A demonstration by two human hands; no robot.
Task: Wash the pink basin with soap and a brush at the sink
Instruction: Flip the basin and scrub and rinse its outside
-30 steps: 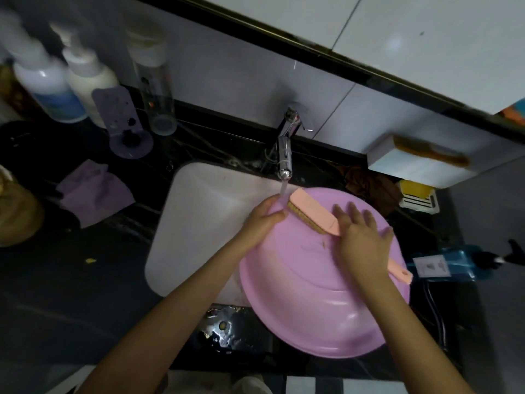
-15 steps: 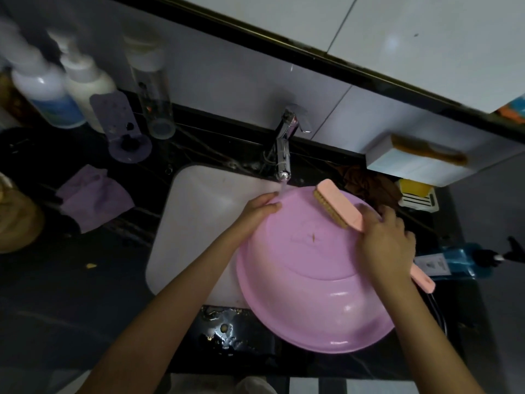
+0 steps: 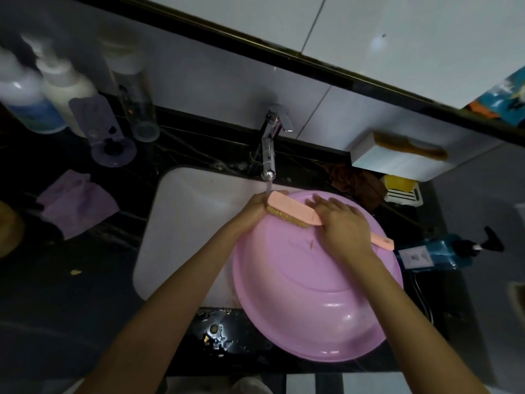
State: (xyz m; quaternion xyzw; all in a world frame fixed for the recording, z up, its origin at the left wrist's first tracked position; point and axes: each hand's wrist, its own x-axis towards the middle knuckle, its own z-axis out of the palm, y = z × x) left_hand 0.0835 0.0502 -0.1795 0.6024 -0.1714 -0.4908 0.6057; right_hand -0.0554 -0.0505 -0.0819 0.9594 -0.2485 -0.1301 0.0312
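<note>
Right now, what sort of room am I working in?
Probably a household bathroom or washroom: a white sink set in a dark counter under a running chrome tap, pump bottles against the tiled wall, and a soap dish.

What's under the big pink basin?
Beneath the basin, the white sink and wet black counter show. The sink's right part is covered.

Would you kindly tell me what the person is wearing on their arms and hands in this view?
The left hand and right hand are bare: no gloves, and no ring, watch or bracelet that I can see. The left forearm and right forearm are uncovered down to the frame's edge, so no sleeve is in view.
</note>
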